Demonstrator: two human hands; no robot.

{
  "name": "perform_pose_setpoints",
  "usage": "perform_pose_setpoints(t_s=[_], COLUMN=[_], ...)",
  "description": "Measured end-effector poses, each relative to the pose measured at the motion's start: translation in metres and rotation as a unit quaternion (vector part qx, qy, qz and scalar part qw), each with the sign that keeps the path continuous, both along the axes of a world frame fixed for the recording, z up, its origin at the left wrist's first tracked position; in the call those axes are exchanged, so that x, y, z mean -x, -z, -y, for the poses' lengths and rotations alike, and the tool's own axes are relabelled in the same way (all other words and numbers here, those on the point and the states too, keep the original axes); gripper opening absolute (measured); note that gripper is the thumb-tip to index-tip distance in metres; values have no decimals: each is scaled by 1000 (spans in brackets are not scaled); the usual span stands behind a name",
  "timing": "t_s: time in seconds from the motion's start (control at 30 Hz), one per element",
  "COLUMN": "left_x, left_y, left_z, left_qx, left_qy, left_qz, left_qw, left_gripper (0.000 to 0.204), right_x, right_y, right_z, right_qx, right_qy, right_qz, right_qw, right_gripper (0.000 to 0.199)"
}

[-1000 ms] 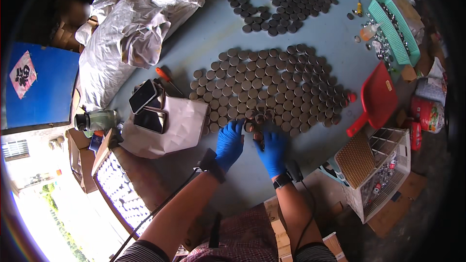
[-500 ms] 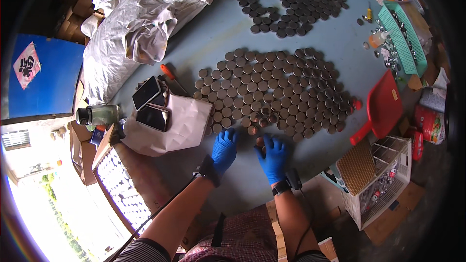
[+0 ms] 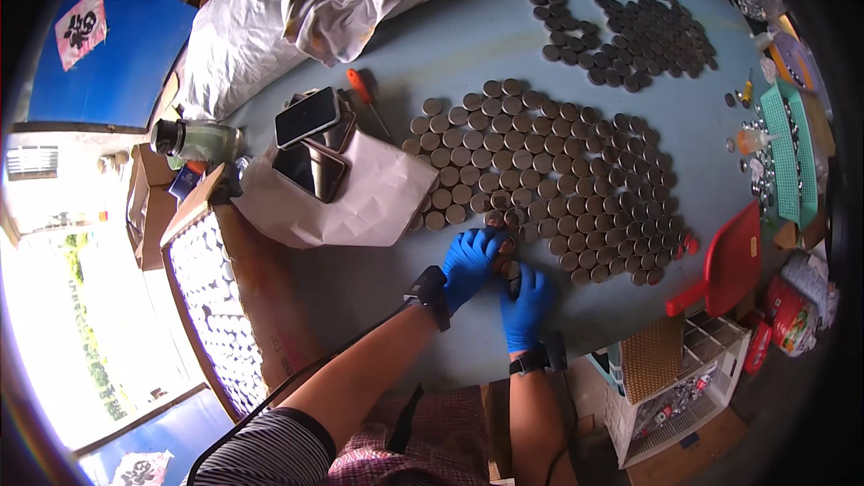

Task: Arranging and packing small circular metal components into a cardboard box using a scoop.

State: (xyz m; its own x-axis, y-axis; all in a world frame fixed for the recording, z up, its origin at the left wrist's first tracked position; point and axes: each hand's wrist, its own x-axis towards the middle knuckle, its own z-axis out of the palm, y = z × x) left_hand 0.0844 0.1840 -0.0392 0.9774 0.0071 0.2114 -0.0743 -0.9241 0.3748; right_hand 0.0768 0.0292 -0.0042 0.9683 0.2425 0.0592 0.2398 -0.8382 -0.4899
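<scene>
Many round, grey-brown metal discs [image 3: 540,162] stand close together on the blue-grey table [image 3: 378,315]. My left hand [image 3: 472,263], in a blue glove, is at the near edge of this group. Its fingers are closed at a disc [image 3: 507,247], which they partly cover. Just to the right and nearer to me is my right hand [image 3: 527,304], also gloved in blue. Between its thumb and fingers it grips a disc [image 3: 513,275]. The two hands almost touch. Two darker, shiny discs [image 3: 504,217] sit right beyond my left fingertips.
To the left, phones [image 3: 308,119] lie on white paper [image 3: 360,216] beside an orange-handled screwdriver [image 3: 358,85]. A large white sack [image 3: 261,36] lies behind. More discs [image 3: 657,36] cover the far right. A red dustpan [image 3: 733,256] and green basket [image 3: 792,153] stand at the right.
My left hand has moved right, from the bare table to the discs beside my right hand. The whole view has shifted, so the table's things appear farther right.
</scene>
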Motion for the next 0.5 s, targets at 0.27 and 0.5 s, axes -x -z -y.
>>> perform_pose_setpoints(t_s=[0.27, 0.5], left_x=[-14, 32], left_y=[-14, -53], left_z=[18, 0], left_qx=[94, 180], left_qy=[27, -125], left_qz=[-39, -102], left_qw=[994, 970], left_gripper=[42, 24], right_x=[2, -12], right_y=[1, 49], right_z=[16, 31], right_qx=[60, -383], right_qy=[82, 59], right_qz=[71, -287], right_qw=[992, 876], right_gripper=[38, 34])
